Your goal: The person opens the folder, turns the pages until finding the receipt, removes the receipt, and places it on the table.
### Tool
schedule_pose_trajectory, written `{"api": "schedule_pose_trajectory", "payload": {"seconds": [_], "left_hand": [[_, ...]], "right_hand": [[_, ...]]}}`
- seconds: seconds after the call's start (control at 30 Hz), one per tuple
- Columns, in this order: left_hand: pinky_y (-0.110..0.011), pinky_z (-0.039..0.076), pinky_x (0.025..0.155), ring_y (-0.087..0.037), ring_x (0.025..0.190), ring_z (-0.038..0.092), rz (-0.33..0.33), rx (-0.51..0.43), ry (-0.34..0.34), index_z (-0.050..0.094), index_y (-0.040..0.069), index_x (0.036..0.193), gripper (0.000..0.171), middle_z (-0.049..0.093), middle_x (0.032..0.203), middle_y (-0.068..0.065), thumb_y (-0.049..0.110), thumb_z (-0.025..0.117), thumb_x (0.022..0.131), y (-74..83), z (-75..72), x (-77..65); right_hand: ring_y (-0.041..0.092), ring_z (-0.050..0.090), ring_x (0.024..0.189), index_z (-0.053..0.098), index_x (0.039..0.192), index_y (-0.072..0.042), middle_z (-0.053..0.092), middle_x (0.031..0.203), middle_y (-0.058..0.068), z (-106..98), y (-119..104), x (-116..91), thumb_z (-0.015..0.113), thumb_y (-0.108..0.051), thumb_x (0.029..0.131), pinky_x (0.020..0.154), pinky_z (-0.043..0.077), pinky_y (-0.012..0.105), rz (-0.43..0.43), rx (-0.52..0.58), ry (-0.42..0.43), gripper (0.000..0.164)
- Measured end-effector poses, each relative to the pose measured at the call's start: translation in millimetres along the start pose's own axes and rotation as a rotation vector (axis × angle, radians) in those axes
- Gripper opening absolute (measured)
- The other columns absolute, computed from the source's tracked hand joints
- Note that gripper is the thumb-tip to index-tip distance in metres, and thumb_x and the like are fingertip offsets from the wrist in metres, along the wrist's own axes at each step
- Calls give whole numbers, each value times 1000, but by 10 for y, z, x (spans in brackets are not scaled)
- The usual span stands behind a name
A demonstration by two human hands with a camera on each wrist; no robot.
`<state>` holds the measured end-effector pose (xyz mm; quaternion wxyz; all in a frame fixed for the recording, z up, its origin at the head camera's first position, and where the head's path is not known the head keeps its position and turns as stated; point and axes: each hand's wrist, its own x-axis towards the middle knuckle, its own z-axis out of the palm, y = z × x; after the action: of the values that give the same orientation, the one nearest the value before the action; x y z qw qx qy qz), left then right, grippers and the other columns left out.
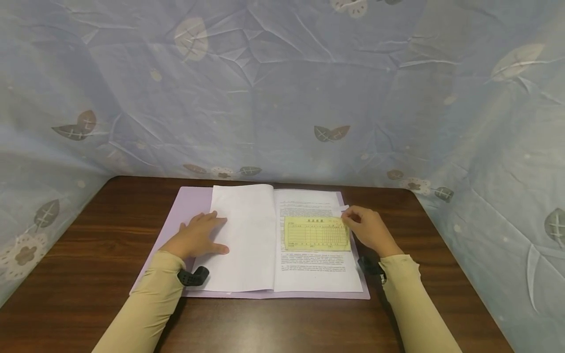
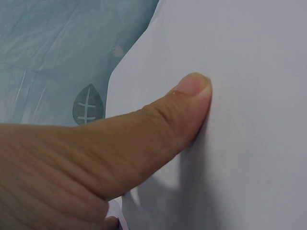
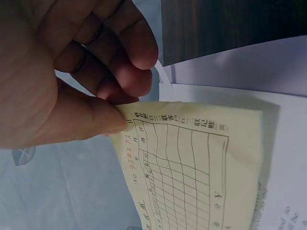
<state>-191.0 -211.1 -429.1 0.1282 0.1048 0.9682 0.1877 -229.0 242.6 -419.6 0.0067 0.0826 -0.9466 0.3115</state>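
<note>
A purple folder (image 1: 194, 201) lies open on the table with white sheets in it. My left hand (image 1: 198, 237) rests with spread fingers on the blank left-hand page (image 1: 247, 235); in the left wrist view its thumb (image 2: 163, 120) lies over the white paper. Over the printed right-hand page (image 1: 318, 279) is a yellow receipt slip (image 1: 309, 235) with a ruled table. My right hand (image 1: 368, 228) pinches the slip's upper right corner between thumb and fingers. Seen from the right wrist, the slip (image 3: 187, 158) bears a red number, and its near edge stands off the page.
The folder lies on a dark wooden table (image 1: 79, 250). A pale blue patterned cloth (image 1: 282, 98) hangs behind and at both sides. A small white tab (image 1: 344, 208) sticks out at the folder's right edge, by the right hand.
</note>
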Motion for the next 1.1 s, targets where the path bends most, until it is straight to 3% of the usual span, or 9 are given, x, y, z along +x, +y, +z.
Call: {"api": "schedule_pose_trajectory", "payload": {"seconds": [0.57, 0.83, 1.1], "left_hand": [[-86, 13, 106, -57, 150, 19, 18, -1, 1, 46, 9, 156, 95, 28, 165, -27, 58, 80, 82, 0, -14, -27], [-86, 14, 106, -56, 150, 20, 14, 17, 5, 46, 9, 155, 94, 28, 165, -27, 58, 80, 83, 9, -2, -22], [-86, 13, 107, -56, 150, 19, 13, 2, 5, 46, 9, 155, 94, 28, 165, -27, 58, 80, 83, 11, -10, -20]], "right_hand": [[26, 58, 92, 71, 111, -11, 71, 113, 10, -55, 60, 5, 63, -18, 104, 78, 46, 40, -40, 4, 23, 13], [25, 56, 87, 69, 110, -13, 70, 104, 8, -285, 239, -3, 61, -19, 105, 74, 45, 39, -70, 12, 35, 11], [24, 55, 84, 69, 111, -12, 68, 102, 9, -588, 492, -62, 61, -22, 105, 70, 46, 37, -51, -29, -23, 14]]}}
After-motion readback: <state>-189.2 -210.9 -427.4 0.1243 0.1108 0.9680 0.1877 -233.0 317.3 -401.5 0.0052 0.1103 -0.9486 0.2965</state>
